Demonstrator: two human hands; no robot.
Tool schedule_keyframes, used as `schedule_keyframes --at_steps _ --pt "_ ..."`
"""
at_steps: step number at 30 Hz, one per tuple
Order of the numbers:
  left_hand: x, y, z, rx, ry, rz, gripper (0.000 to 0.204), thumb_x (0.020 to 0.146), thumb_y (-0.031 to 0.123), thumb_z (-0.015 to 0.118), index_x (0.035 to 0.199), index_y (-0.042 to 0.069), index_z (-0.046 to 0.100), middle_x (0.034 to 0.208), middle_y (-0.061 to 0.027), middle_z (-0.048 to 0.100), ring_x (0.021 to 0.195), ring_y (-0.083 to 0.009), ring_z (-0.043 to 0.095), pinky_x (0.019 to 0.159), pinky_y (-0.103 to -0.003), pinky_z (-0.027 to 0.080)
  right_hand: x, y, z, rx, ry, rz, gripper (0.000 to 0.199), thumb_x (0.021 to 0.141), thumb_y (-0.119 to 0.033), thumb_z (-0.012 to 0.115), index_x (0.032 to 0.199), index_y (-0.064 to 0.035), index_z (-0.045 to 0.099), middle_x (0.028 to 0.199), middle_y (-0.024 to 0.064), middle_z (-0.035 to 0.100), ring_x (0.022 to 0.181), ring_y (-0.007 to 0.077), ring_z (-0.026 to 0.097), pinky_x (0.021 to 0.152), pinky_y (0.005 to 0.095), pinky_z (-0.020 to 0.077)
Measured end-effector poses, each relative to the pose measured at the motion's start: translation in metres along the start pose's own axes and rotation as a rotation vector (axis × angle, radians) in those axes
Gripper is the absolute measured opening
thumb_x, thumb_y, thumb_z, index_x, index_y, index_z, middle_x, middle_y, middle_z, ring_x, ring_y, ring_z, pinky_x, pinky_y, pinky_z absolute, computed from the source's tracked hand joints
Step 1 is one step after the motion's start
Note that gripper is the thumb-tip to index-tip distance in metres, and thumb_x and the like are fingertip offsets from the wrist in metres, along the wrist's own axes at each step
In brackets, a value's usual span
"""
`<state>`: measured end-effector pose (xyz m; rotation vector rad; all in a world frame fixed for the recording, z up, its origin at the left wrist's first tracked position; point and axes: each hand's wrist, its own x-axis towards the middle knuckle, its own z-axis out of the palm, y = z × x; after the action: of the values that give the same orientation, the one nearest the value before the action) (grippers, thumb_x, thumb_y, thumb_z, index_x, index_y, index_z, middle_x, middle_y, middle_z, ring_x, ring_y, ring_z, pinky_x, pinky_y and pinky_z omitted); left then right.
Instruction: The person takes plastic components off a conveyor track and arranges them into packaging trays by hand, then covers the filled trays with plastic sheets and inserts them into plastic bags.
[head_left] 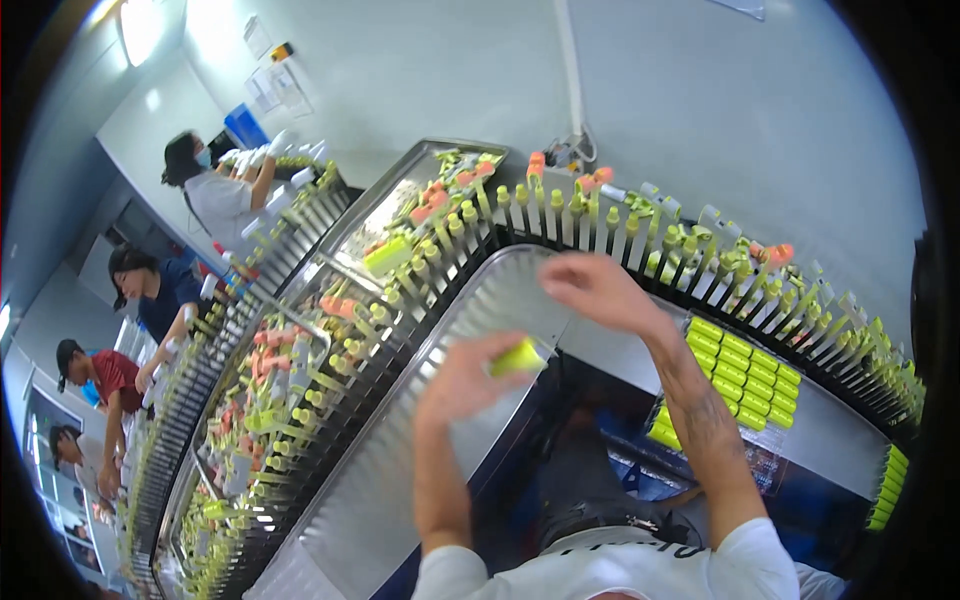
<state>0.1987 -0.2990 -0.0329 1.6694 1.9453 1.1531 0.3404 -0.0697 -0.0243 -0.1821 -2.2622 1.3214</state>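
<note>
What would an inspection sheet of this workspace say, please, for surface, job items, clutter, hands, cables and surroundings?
Surface: shiny metal worktop before the person.
Job's things: yellow-green piece; similar pieces in rows at right.
Clutter: mixed small parts heaped beyond the worktop.
Hands: left hand holds the piece; right hand, blurred, holds nothing visible.
Cables: white cable or conduit down the pale wall.
Surroundings: co-workers at left.

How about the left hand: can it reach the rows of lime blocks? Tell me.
Probably not directly: the left hand holds a lime piece, and the right forearm lies between it and the lime blocks.
</note>
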Motion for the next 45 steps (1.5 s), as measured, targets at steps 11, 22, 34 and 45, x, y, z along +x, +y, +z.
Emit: schedule_keyframes --at_steps 11,22,34,45 --pt "-0.13 -0.129 0.097 -0.843 0.384 -0.34 0.039 0.09 0.0 0.077 0.125 -0.008 0.063 0.104 -0.0046 0.07 0.092 -0.0112 0.065 0.082 -0.026 0.054 0.158 -0.067 0.227 -0.793 -0.245 -0.621 0.048 0.081 -0.021 0.076 0.125 -0.0054 0.065 0.126 0.0121 0.067 0.123 0.0296 0.061 0.098 0.0445 0.0514" --pt "-0.14 -0.125 0.118 -0.475 0.498 -0.429 0.046 0.087 0.008 0.082 0.128 -0.003 0.065 0.108 -0.0082 0.073 0.099 -0.0124 0.067 0.088 -0.028 0.055 0.129 -0.122 0.26 -1.067 -0.51 -0.907 0.009 0.084 -0.017 0.071 0.085 -0.0118 0.078 0.084 0.0064 0.075 0.085 0.0266 0.075 0.076 0.0382 0.0575" --pt "-0.132 -0.141 0.124 -0.214 0.6 -0.271 0.037 0.095 0.021 0.072 0.119 -0.007 0.065 0.099 -0.0133 0.072 0.089 -0.0176 0.066 0.082 -0.033 0.054 0.1 -0.15 0.283 -0.719 -0.336 -0.964 0.012 0.081 -0.017 0.066 0.089 -0.0086 0.069 0.092 0.0072 0.068 0.093 0.0247 0.067 0.079 0.0406 0.0535" --pt "-0.111 -0.18 0.069 -0.326 0.453 -0.389 0.037 0.098 0.02 0.068 0.121 -0.008 0.064 0.102 -0.0139 0.07 0.091 -0.0196 0.065 0.083 -0.033 0.054 0.033 -0.05 0.154 -0.441 0.124 -0.47 0.039 0.08 -0.03 0.072 0.11 -0.007 0.064 0.118 0.0167 0.063 0.092 0.034 0.069 0.067 0.045 0.0561"
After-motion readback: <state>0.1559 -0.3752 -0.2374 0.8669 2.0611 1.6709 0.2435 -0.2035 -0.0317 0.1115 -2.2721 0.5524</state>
